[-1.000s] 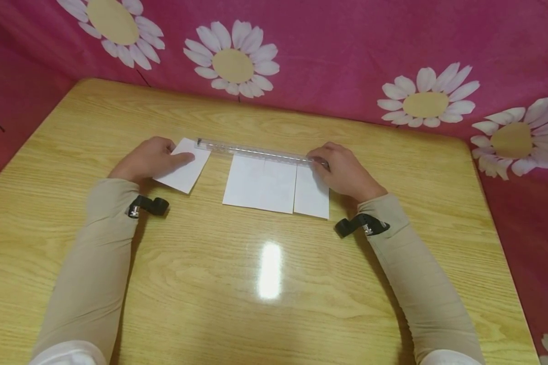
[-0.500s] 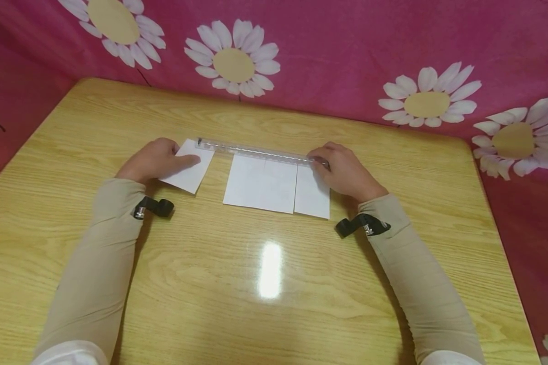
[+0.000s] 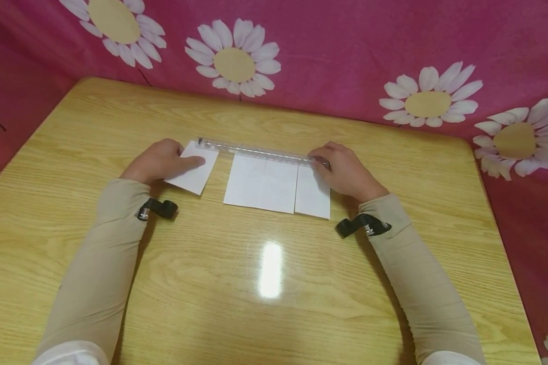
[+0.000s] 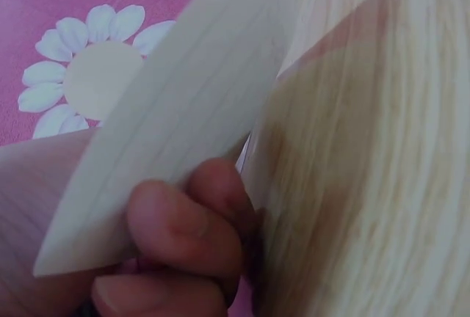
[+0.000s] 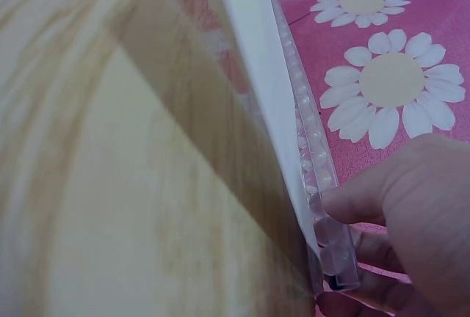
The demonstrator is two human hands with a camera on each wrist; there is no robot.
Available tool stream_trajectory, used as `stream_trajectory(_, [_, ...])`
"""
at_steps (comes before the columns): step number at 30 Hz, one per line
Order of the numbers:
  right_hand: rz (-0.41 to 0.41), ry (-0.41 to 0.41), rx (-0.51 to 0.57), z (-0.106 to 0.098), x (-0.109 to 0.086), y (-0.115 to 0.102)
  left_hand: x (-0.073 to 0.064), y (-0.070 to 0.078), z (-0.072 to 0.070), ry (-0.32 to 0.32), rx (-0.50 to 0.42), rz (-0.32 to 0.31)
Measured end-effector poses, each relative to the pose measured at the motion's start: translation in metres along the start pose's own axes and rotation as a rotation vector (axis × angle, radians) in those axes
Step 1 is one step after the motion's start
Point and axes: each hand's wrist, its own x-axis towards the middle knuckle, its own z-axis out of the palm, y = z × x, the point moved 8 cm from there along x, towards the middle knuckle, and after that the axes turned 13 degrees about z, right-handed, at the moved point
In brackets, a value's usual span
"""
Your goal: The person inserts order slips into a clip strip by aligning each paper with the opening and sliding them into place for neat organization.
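Note:
My left hand [image 3: 162,163] pinches a small white sheet of paper [image 3: 197,175], thumb on top and fingers beneath. In the left wrist view that paper [image 4: 176,104] stands tilted off the table, its facing side faintly lined. The sheet's upper corner meets the left end of a long clear plastic strip [image 3: 255,153]. My right hand [image 3: 344,170] grips the strip's right end; in the right wrist view the strip [image 5: 312,148] shows a row of round bumps. White papers [image 3: 260,182] lie along its near side, and a narrower one [image 3: 312,192] sits beside my right fingers.
The wooden table [image 3: 201,299] is glossy, with a bright light reflection near its middle. A pink cloth with daisies [image 3: 329,56] hangs behind and beside it. Small black cameras [image 3: 162,209] are strapped on both wrists.
My left hand and its paper have shifted slightly to the right, narrowing the gap to the middle papers. The right hand and the strip have stayed in place.

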Motion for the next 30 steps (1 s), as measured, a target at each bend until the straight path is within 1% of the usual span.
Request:
stream_trajectory(4, [-0.015,0.013,0.001,0.000,-0.001,-0.001,0.000,0.002,0.000,0.011,0.012,0.012])
stream_trajectory(13, [-0.011,0.014,0.013,-0.001,-0.001,-0.002,0.000,0.008,0.003,0.012,0.018,0.018])
stream_trajectory(22, [-0.008,0.010,0.010,-0.001,-0.001,-0.001,-0.001,0.013,0.007,0.000,0.019,0.014])
stream_trajectory(30, [-0.006,0.013,0.012,-0.001,0.000,-0.001,-0.001,0.015,0.007,0.016,0.005,0.010])
